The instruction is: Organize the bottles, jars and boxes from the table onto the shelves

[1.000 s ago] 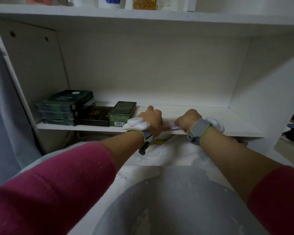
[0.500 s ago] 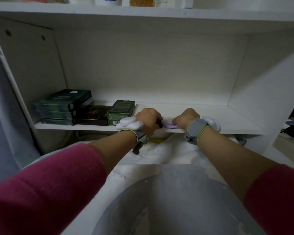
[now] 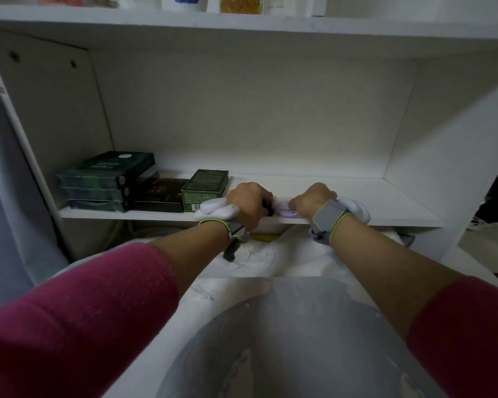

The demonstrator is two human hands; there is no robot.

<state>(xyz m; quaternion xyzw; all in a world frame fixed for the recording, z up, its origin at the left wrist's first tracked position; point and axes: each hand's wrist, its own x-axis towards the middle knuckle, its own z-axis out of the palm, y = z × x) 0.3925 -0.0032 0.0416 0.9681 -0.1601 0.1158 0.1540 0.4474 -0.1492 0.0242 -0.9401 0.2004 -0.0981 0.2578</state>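
Two hands meet at the shelf [image 3: 357,196] edge.
The left hand [image 3: 249,203] is curled around something dark; the right hand [image 3: 312,201] is curled over a lilac item [image 3: 286,212] lying between them, grip unclear. Green boxes [image 3: 206,189] sit just left of the left hand.

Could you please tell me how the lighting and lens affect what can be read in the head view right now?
Head view: dim and soft overall, brightest on the shelf board; the wide-angle lens bows the upper shelf edge; print on the green box is illegible; the small lilac item between the left hand and right hand is too hidden to identify.
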